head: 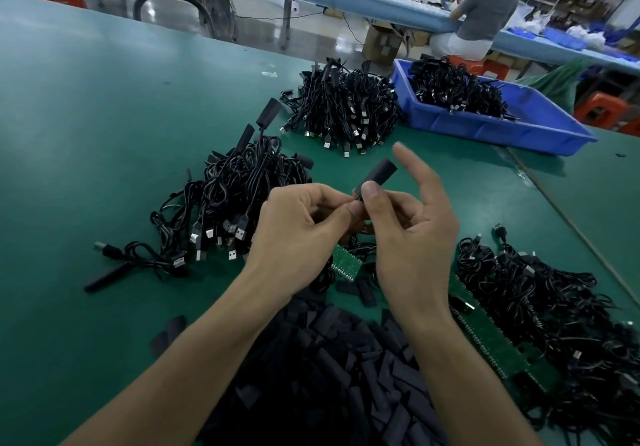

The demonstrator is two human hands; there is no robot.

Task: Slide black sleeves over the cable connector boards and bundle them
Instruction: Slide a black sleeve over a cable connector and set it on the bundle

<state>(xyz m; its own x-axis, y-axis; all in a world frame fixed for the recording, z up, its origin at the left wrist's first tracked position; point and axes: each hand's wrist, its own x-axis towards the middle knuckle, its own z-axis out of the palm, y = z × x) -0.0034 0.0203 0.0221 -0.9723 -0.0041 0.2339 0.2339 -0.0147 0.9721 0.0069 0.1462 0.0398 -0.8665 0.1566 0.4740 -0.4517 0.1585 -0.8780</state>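
Observation:
A short black sleeve (378,174) is held above the green table, tilted up to the right. My right hand (412,237) pinches its lower end between thumb and a finger, the index finger raised straight. My left hand (298,231) pinches the same lower end from the left, fingers curled. Below the hands lies a green connector board (346,262) with black cable. A heap of loose black sleeves (332,369) fills the near table. Sleeved cables lie in a pile (228,203) at the left.
A second bundle pile (346,109) lies farther back beside a blue bin (498,127) holding more cables. A pile of cables with green boards (540,314) is at the right. A person sits at another bench behind.

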